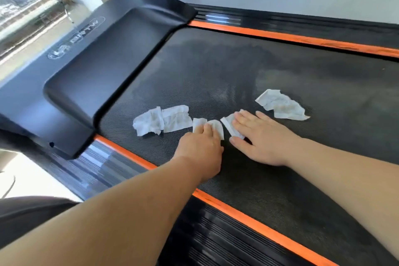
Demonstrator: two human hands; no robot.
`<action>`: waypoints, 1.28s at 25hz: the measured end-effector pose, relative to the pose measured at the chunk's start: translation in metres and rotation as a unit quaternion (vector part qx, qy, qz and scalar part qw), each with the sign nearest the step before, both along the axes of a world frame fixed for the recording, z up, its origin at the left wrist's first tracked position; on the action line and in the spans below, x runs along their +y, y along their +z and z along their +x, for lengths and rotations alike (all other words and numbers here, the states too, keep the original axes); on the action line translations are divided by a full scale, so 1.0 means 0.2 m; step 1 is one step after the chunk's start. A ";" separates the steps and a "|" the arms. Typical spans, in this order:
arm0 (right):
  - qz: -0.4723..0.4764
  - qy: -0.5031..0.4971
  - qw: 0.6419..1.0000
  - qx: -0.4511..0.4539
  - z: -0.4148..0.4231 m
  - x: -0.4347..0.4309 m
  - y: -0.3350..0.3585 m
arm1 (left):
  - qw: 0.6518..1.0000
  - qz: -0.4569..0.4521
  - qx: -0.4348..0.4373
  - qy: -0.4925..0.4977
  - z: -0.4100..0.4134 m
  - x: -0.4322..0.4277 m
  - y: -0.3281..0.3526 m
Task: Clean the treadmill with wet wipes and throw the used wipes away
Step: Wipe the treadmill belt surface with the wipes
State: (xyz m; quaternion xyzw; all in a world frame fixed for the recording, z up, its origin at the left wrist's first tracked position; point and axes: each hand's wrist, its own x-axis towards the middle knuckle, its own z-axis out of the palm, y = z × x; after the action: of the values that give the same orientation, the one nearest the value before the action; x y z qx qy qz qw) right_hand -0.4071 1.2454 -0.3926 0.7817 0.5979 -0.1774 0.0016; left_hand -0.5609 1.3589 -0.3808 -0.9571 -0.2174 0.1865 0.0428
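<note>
- On the treadmill belt [216,67], the left hand [200,147] covers a small wipe [217,127]; its fingertips are hidden, so I cannot tell grip from press.
- The right hand [259,138] lies flat, fingers straight, pressing a half-hidden second wipe [230,124].
- Two used wipes [162,121] lie to the left and a crumpled wipe [280,104] to the right.
- Open belt runs rightward between the orange strips [280,36].

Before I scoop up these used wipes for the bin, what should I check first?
1. Left hand presses the folded wipe: ok.
2. Right hand rests flat on the second wipe: ok.
3. Crumpled wipe, flat wipe and far wipe gathered: not ok, all three lie loose on the belt.
4. Belt wiped evenly: cannot tell, dull patches show.
5. Bin within reach: cannot tell, none in view.
</note>
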 end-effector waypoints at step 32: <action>-0.025 -0.060 0.998 -0.008 0.08 0.01 -0.06 | 0.982 -0.089 -0.137 0.097 -0.31 0.30 -0.12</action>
State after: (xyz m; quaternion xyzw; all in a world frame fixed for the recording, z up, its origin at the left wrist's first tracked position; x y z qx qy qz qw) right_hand -0.3905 1.2469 -0.4051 0.8172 0.5454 -0.1859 0.0152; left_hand -0.6230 1.4180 -0.4041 -0.9480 -0.2952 0.0757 -0.0913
